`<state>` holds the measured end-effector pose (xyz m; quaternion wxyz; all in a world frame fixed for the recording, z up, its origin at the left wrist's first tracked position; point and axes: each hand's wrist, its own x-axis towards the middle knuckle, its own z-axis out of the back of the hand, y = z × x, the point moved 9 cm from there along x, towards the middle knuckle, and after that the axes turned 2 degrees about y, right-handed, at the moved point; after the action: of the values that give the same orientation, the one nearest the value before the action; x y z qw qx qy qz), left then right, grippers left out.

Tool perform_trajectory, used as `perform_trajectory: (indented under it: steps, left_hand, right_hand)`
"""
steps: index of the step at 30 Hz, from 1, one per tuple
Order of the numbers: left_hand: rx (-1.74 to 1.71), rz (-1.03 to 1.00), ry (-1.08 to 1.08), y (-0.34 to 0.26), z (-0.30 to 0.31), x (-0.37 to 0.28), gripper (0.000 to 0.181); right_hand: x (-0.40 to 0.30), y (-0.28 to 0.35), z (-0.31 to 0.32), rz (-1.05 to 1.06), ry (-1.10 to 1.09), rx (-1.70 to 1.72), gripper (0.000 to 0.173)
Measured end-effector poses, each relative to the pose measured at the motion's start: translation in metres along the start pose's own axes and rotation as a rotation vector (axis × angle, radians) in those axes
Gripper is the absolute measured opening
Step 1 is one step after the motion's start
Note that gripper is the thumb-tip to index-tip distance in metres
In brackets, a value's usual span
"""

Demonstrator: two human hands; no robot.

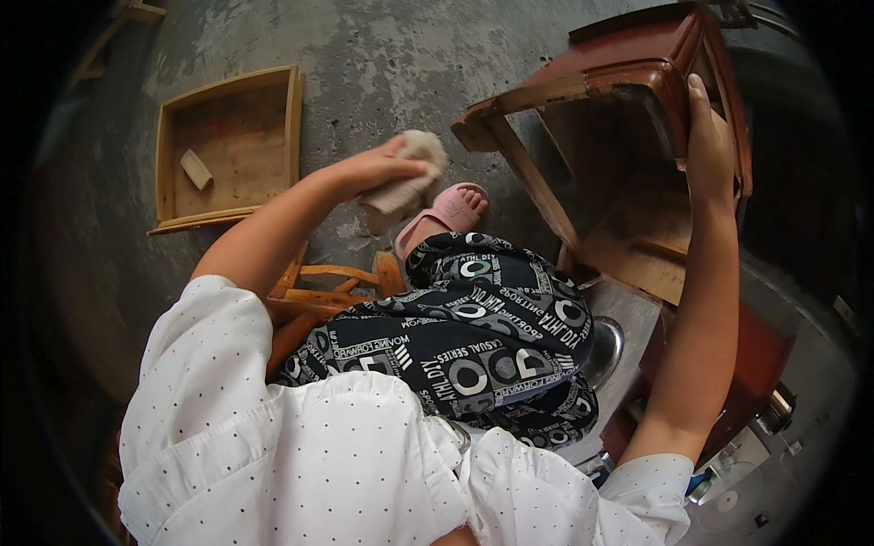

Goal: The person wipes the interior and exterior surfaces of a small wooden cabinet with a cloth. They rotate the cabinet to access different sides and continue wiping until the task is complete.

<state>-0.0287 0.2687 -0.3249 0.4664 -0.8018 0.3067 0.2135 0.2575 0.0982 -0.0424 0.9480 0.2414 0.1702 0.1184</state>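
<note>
My left hand (392, 164) holds a folded beige cloth (410, 184), slightly blurred, above the concrete floor. My right hand (710, 147) grips the edge of a red-painted wooden furniture frame (614, 65), which looks like a small cabinet or table. Bare wooden legs and rails show on its near side, and its inside is dark. Part of my right hand's fingers is hidden behind the edge. On the floor at the left lies an open wooden drawer (295, 130) with a small pale block-shaped piece (196, 169) in it.
A wooden chair or stool (334, 297) stands beside my legs at the left. My foot in a pink slipper (454, 208) rests between drawer and frame. At the lower right are a round metal object (604, 351), a red surface (758, 355) and a clear round lid or disc (730, 498).
</note>
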Motion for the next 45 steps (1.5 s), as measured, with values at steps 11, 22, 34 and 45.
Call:
perform_trajectory:
  steps: [11,22,34,45]
  left_hand:
    - [0.777,0.025,-0.49,-0.002,-0.061,0.116,0.059]
    - [0.501,-0.016,-0.556,0.032,-0.01,0.13,0.059]
    - [0.735,-0.022,-0.345,-0.025,-0.067,0.149,0.06]
    - [-0.027,0.031,-0.173,0.015,0.03,0.043,0.034]
  right_hand:
    - [-0.01,0.017,-0.022,0.307,-0.153,-0.105,0.057]
    - [-0.039,0.049,-0.049,0.272,-0.104,-0.071,0.056]
    - [-0.036,0.031,-0.074,0.236,-0.081,-0.094,0.056]
    - [-0.037,0.026,-0.091,0.133,-0.018,-0.082,0.051]
